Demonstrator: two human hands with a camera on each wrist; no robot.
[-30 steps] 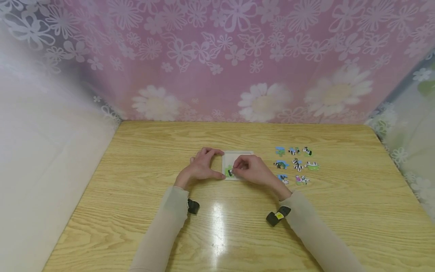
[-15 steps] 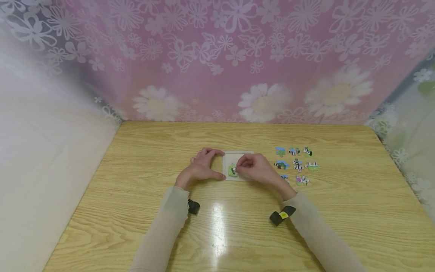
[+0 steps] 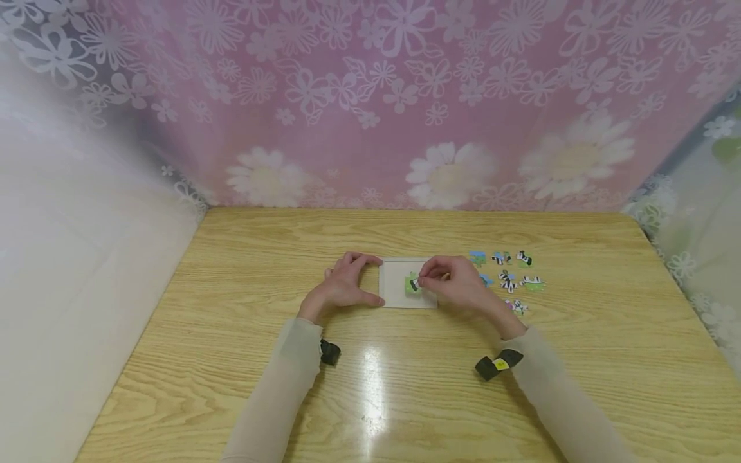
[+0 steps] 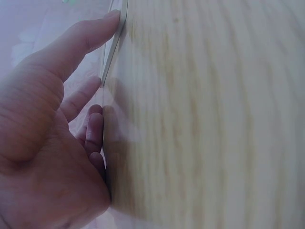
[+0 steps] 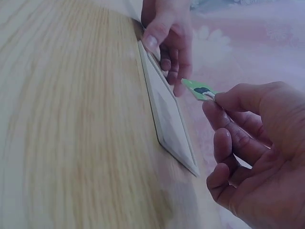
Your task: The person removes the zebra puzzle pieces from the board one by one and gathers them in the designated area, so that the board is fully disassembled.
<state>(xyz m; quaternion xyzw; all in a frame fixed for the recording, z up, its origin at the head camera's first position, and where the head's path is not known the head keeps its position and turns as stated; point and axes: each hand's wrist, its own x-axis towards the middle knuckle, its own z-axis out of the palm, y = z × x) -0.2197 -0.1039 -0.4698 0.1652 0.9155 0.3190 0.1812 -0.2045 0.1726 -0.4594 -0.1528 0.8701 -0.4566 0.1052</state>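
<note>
A pale, shallow puzzle tray point(image 3: 395, 297) lies on the wooden table. My left hand point(image 3: 344, 283) holds its left side, thumb at the near corner and index finger at the far one; in the left wrist view the thumb point(image 4: 78, 45) presses the tray's edge. Above the tray, my right hand point(image 3: 458, 280) pinches a small green jigsaw piece point(image 3: 412, 283) with a black-and-white print between thumb and index finger. The right wrist view shows this piece point(image 5: 194, 89) tilted and raised over the tray's surface, the other fingers loosely curled.
Several loose jigsaw pieces with animal prints lie in rows right of the tray, among them a black-and-white one point(image 3: 507, 281) and a green-edged one point(image 3: 532, 283). My right hand and wrist partly cover the nearest ones. A pink flowered curtain point(image 3: 359, 128) hangs behind the table point(image 3: 260, 231).
My right hand has carried the green piece from the tray's near left corner rightward and slightly away from me, toward the middle of the tray. The left hand and tray have stayed put.
</note>
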